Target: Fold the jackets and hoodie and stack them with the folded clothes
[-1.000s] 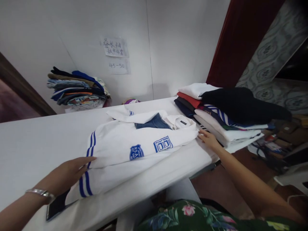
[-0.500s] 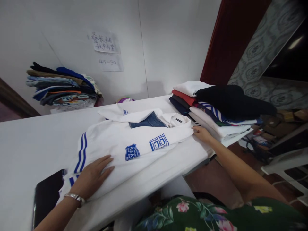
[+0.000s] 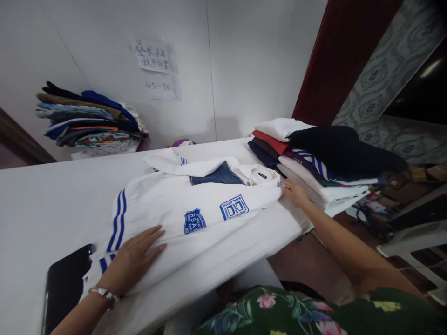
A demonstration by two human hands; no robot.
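Note:
A white jacket (image 3: 157, 195) with blue stripes and blue printed badges lies on the table, partly folded over. Its collar, with a dark label, points right, and a blue denim piece (image 3: 218, 175) shows at its middle. Flat on the jacket's lower left part rests my left hand (image 3: 139, 258), fingers stretched out, a bracelet at the wrist. My right hand (image 3: 294, 191) pinches the jacket's edge at the shoulder, just below the collar.
At the right end of the white table (image 3: 28, 204) stands a pile of folded clothes (image 3: 314, 153). Another clothes stack (image 3: 94, 118) is at the back left. A black flat object (image 3: 66, 288) lies by my left forearm. Paper signs (image 3: 157, 56) hang on the wall.
The view has shifted slightly. Both hands keep their places on the jacket, which lies nearly as before.

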